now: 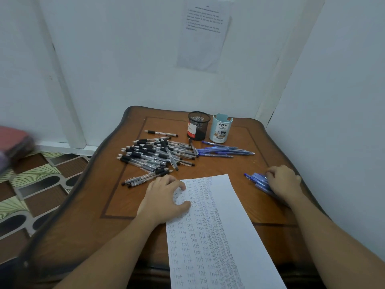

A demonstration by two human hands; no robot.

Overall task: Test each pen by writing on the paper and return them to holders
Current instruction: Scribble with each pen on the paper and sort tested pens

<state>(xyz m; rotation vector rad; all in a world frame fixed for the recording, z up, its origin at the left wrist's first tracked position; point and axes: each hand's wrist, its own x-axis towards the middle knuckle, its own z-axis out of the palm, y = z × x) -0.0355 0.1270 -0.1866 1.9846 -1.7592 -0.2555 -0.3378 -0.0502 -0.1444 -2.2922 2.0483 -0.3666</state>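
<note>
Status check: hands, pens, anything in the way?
Left hand flat on the paper. Right hand curled round a bunch of blue pens. Black pens heaped loose, mesh holder and blue holder upright behind them. Nothing blocking.

Soft, even, cool light fills the view and tints the white walls [125, 59] bluish grey. Shadows are faint and blurred at the edges, lying close beneath the blue pens [258, 180], which look slightly smeared. The brown surface [87, 205] carries only a dull sheen, with no hard glare. Wide-angle bending bows its edges and tilts the wall lines outward. A pink-red shape [14, 142] at the left edge is blurred. The printed sheet [203, 36] on the wall is too soft to read.
</note>
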